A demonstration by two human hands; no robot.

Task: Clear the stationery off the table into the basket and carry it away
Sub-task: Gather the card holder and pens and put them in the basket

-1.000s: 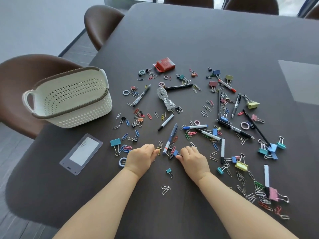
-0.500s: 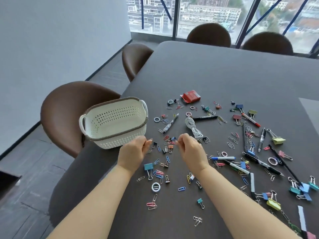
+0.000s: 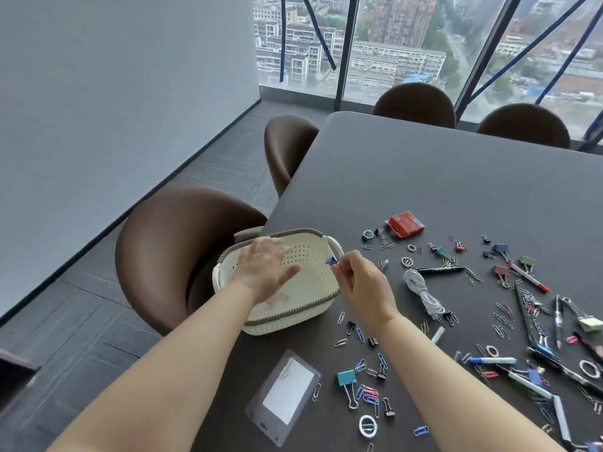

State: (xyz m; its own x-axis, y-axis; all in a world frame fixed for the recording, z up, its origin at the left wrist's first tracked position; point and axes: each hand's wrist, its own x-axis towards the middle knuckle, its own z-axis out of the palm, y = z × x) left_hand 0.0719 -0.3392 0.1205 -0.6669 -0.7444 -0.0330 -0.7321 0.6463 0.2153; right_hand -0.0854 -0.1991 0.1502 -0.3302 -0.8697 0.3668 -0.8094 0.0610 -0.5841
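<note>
While the left hand hovers spread and empty over the basket, the right hand pinches a small dark binder clip above the basket's right rim; the drop lies slightly leftward. Loose stationery remains rightward on the worktop.

Brown chairs are ranged along the table's left and far edges; city buildings are seen through the window.
</note>
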